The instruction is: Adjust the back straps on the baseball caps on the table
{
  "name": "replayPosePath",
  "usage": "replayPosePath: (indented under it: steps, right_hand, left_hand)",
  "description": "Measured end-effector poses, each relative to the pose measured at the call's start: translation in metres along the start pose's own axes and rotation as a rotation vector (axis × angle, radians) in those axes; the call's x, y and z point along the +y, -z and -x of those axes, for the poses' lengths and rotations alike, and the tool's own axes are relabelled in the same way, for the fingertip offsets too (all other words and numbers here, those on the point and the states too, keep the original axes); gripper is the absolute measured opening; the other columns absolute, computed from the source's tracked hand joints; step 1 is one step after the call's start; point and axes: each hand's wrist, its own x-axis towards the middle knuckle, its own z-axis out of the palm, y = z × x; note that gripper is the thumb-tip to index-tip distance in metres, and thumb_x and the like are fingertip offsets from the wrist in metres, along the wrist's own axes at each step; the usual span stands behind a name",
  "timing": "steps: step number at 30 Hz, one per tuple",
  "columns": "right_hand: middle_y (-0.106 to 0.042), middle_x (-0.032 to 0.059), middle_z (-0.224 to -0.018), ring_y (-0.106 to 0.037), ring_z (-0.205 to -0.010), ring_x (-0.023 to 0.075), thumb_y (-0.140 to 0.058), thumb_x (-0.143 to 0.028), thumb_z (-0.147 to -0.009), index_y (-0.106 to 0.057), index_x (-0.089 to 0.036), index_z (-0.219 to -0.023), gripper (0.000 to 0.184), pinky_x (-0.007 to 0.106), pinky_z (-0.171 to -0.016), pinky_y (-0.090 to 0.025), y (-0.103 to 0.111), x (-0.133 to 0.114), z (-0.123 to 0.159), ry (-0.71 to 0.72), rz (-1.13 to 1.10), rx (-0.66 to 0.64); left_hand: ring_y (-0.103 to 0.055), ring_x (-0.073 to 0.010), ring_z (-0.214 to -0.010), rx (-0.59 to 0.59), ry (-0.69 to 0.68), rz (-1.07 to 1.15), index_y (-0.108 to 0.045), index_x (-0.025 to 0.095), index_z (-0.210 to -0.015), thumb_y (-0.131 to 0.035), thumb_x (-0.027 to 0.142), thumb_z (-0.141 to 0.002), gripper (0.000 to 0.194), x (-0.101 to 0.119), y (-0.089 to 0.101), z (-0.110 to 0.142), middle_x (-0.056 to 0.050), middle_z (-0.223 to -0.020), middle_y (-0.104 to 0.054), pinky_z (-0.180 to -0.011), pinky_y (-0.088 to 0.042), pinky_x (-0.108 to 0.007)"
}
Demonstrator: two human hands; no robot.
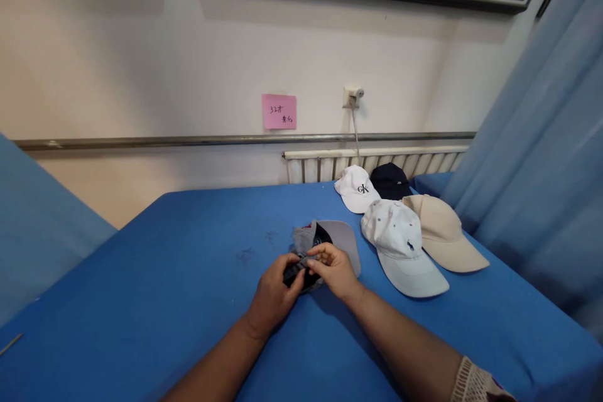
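A grey baseball cap [340, 237] lies on the blue-covered table with its brim to the right and its dark inside partly showing. My left hand [274, 292] is closed on the cap's near left edge, thumb and fingers pinching the fabric. Close beside it, my right hand [336, 271] pinches the same edge, at what looks like the back strap. The fingertips of both hands almost meet there. My fingers hide the strap's details and much of the cap's crown.
Right of the grey cap sit a pale grey cap [396, 232], a beige cap [436, 223], a white cap [354, 185] and a navy cap [390, 179]. Behind the blue table [188, 251] are a radiator [325, 168] and a wall rail [188, 141]. A blue curtain [537, 138] hangs at right.
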Motion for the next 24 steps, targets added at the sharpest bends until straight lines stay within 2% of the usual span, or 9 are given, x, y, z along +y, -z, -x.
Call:
replayPosePath:
  steps: [3,11,24]
  right_hand:
    - [-0.061,-0.0046,-0.059,-0.059,-0.054,0.011,-0.081,-0.037,-0.064,-0.064,-0.019,-0.082,0.031,0.024,-0.056,-0.047,0.001,-0.004,-0.001,-0.03,-0.047,0.005]
    - [-0.062,-0.0043,-0.06,-0.06,-0.054,0.0115,-0.084,-0.041,-0.06,-0.062,-0.019,-0.088,0.041,0.023,-0.054,-0.046,0.001,0.0,0.0,-0.074,-0.121,0.018]
    - [-0.061,-0.0041,-0.057,-0.058,-0.052,0.0129,-0.08,-0.037,-0.063,-0.065,-0.02,-0.077,0.027,0.024,-0.052,-0.044,0.003,0.011,-0.003,-0.039,0.055,0.002]
  left_hand:
    - [-0.066,-0.0185,-0.091,0.036,-0.032,0.026,-0.056,0.021,-0.105,-0.057,0.023,-0.088,0.017,0.002,0.0,-0.001,-0.005,-0.099,-0.067,-0.083,-0.054,-0.033]
    - [-0.064,-0.02,-0.094,0.013,-0.085,-0.026,-0.056,0.021,-0.106,-0.054,0.022,-0.091,0.015,0.003,0.003,-0.004,-0.007,-0.101,-0.066,-0.085,-0.053,-0.037]
    - [-0.066,-0.0179,-0.085,-0.047,-0.089,-0.047,-0.057,0.021,-0.102,-0.057,0.024,-0.089,0.013,-0.001,0.001,-0.002,-0.005,-0.094,-0.068,-0.077,-0.053,-0.031]
